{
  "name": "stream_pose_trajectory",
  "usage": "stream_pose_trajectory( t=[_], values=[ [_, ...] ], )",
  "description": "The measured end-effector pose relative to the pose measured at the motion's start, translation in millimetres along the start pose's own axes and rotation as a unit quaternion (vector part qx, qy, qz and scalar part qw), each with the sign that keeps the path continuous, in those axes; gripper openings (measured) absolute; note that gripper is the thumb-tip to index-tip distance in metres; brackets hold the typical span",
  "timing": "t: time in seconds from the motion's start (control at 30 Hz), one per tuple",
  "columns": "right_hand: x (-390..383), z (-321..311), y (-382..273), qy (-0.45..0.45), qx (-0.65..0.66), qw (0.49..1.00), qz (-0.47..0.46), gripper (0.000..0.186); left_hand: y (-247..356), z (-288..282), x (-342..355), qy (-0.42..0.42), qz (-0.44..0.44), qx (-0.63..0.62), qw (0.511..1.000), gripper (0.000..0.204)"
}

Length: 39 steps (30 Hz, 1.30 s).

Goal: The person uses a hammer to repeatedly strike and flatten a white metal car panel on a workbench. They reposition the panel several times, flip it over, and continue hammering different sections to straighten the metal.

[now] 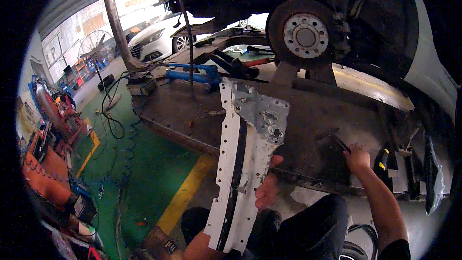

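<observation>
One long metal panel (231, 178) is lying nearest my camera, rising from the lap between two dark-trousered knees. I am counting two hands, one panel, one dark-handled tool (340, 143), one yellow-and-black handle (383, 159), one brake disc (305, 36) and one blue tool (192, 74).

The panel is showing white along most of its length, with a row of small round holes running down its left flange and a black stripe following its middle. Its far end is broadening into a scuffed grey plate with larger holes.

Its long axis is running nearly straight up my view, leaning slightly right; the broad end is pointing away from the wearer, over the near part of the dark surface (313, 115), and the narrow end is pointing back toward the body.

My left hand (268, 190) is closing on the panel from behind, its fingers curling at the right edge. My right hand (358, 159) is closing around the dark handle above the surface; the tool is perhaps a hammer, its head being too dim to make out. The yellow-and-black handle is sitting just right of that hand.
</observation>
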State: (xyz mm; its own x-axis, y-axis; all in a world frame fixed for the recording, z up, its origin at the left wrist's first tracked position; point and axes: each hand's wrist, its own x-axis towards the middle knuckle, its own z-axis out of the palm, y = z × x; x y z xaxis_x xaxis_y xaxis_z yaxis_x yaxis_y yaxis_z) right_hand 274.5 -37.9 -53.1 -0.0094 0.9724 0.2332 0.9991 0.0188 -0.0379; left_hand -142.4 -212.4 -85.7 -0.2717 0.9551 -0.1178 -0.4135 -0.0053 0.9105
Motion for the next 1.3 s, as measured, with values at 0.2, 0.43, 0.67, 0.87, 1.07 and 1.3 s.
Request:
stream_pose_trajectory(
  t=[0.2, 0.43, 0.67, 0.87, 1.07, 1.3],
  values=[
    [-14, -19, -14, 0.128, -0.02, 0.984, -0.118, 0.039, -15, -29, -49, 0.043, -0.001, 0.025, 0.999, 0.064],
    [-110, -67, -149, -0.038, 0.183, 0.898, -0.398, 0.037, -13, -70, -89, 0.133, 0.011, 0.078, 0.988, 0.064],
    [-138, -8, -174, -0.207, 0.145, 0.672, -0.695, 0.052, -12, -107, -85, 0.19, 0.01, 0.11, 0.976, 0.064],
    [-155, 51, -203, -0.312, 0.201, 0.682, -0.63, 0.047, -27, -141, -42, 0.219, -0.028, 0.126, 0.967, 0.064],
    [-158, 127, -188, 0.196, -0.245, 0.609, -0.728, 0.028, -52, -116, 36, 0.183, -0.025, 0.1, 0.978, 0.064],
    [-155, 77, -178, -0.31, -0.009, 0.747, -0.588, 0.031, -9, -52, 83, 0.099, 0.001, 0.1, 0.99, 0.064]
  ],
)
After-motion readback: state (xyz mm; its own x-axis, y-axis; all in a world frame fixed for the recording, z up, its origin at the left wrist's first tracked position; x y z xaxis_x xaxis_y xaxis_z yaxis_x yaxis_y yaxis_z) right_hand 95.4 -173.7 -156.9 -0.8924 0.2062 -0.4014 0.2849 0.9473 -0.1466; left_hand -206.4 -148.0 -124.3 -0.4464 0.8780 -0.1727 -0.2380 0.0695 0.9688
